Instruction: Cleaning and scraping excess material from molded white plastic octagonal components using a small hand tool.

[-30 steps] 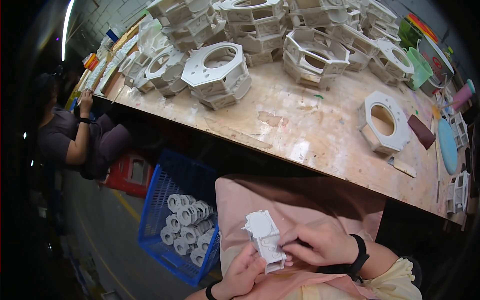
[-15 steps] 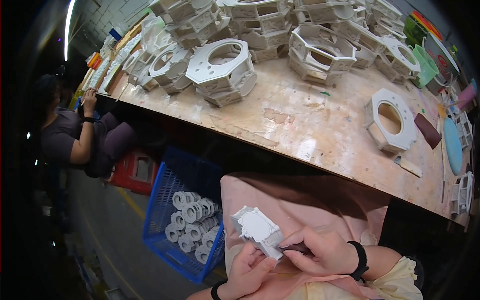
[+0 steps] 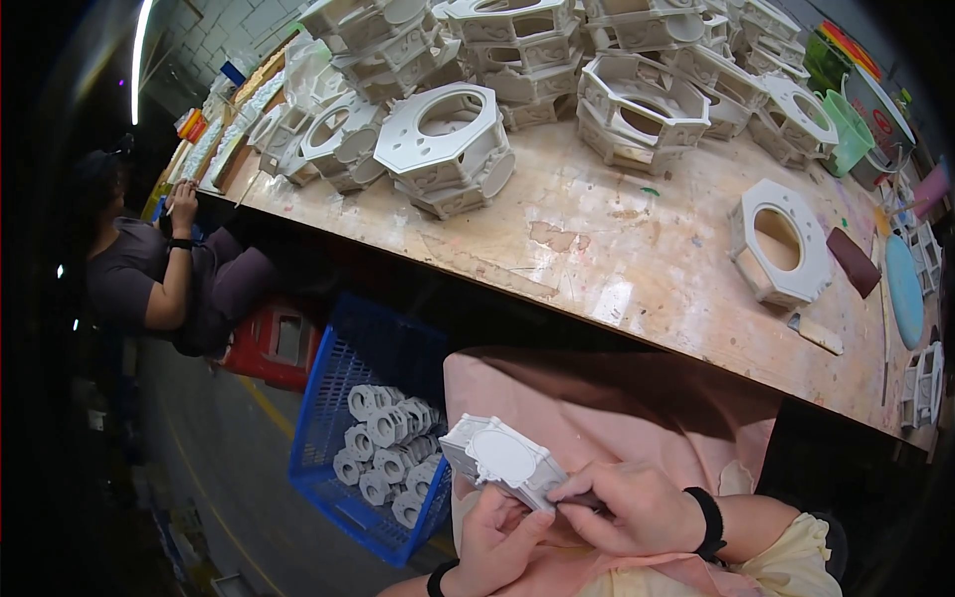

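Observation:
Over my lap, a pale grey cast octagonal frame (image 3: 504,456) is tilted, with a smooth oval panel and moulded ornament facing up. My left hand (image 3: 495,532) is closed round its lower end, thumb along the near edge. Beside it my right hand (image 3: 632,507) pinches a small dark piece (image 3: 589,500) that looks like folded sandpaper, pressed against the frame's right end. Most of that piece is hidden by the fingers. A pink apron (image 3: 617,408) lies under both hands.
On the wooden table (image 3: 597,259) stand several stacked octagonal frames (image 3: 443,144). One frame (image 3: 781,244) lies at the right near a maroon sheet (image 3: 853,262) and a blue oval (image 3: 904,291). A blue crate (image 3: 328,398) holds more castings. At the left a co-worker (image 3: 149,259) sits.
The frame in my left hand has tipped a little to the left. My right fingers have shifted slightly left along its end, and less of the dark piece shows.

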`<state>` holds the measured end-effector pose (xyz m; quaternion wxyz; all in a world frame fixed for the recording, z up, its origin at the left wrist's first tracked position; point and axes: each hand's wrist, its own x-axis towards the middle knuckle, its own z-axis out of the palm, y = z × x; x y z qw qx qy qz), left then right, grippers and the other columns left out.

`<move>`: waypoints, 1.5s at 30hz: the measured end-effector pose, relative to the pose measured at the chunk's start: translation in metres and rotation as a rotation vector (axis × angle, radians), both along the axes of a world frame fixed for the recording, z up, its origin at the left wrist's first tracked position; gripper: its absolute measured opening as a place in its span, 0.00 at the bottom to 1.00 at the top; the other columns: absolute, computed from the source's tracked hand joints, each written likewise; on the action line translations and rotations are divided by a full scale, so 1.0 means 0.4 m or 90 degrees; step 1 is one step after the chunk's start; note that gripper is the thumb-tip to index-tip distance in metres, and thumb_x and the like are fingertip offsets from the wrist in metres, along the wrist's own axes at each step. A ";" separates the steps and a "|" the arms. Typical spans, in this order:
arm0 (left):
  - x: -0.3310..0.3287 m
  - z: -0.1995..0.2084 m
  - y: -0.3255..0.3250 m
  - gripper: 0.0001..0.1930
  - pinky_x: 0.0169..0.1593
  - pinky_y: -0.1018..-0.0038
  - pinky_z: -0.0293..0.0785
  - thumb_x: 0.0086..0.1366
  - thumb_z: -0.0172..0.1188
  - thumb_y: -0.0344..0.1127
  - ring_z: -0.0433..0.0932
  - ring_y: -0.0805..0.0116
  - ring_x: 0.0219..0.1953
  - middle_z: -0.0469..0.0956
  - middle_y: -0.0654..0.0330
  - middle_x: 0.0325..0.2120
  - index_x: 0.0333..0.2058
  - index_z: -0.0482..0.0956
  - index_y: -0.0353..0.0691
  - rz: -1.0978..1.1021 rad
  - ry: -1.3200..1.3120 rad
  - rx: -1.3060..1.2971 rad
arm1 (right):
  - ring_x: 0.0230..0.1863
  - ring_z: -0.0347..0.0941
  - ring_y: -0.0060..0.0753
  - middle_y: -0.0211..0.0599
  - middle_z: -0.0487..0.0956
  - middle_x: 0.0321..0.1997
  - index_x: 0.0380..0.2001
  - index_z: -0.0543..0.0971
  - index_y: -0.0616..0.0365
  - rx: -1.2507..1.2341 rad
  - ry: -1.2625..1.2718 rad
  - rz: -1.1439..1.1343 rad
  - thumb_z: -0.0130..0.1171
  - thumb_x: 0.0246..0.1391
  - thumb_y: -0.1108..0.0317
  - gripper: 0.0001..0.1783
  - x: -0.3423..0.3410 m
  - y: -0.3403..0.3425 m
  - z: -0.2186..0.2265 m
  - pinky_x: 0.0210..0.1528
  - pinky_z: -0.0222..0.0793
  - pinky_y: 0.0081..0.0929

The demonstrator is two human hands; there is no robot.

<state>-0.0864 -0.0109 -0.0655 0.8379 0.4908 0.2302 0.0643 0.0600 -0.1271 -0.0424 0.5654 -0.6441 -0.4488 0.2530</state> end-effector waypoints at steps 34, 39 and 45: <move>0.016 0.027 -0.003 0.19 0.54 0.74 0.67 0.63 0.52 0.22 0.71 0.68 0.50 0.71 0.52 0.47 0.51 0.61 0.27 0.020 -0.016 0.032 | 0.20 0.77 0.29 0.40 0.79 0.25 0.37 0.75 0.63 0.023 -0.053 -0.007 0.61 0.46 0.76 0.12 0.005 -0.004 -0.002 0.22 0.70 0.21; 0.013 0.027 -0.002 0.22 0.54 0.71 0.69 0.62 0.53 0.25 0.72 0.65 0.51 0.71 0.51 0.48 0.54 0.60 0.28 0.003 0.001 0.054 | 0.22 0.75 0.44 0.42 0.77 0.24 0.35 0.72 0.60 0.011 0.026 -0.019 0.58 0.47 0.74 0.10 0.000 -0.007 0.010 0.25 0.71 0.32; -0.004 0.012 0.012 0.21 0.55 0.70 0.68 0.64 0.49 0.25 0.71 0.65 0.52 0.70 0.52 0.49 0.55 0.58 0.29 -0.038 0.032 -0.007 | 0.22 0.77 0.41 0.42 0.79 0.25 0.37 0.72 0.61 -0.105 0.054 0.135 0.57 0.50 0.73 0.10 0.039 -0.027 0.028 0.26 0.72 0.28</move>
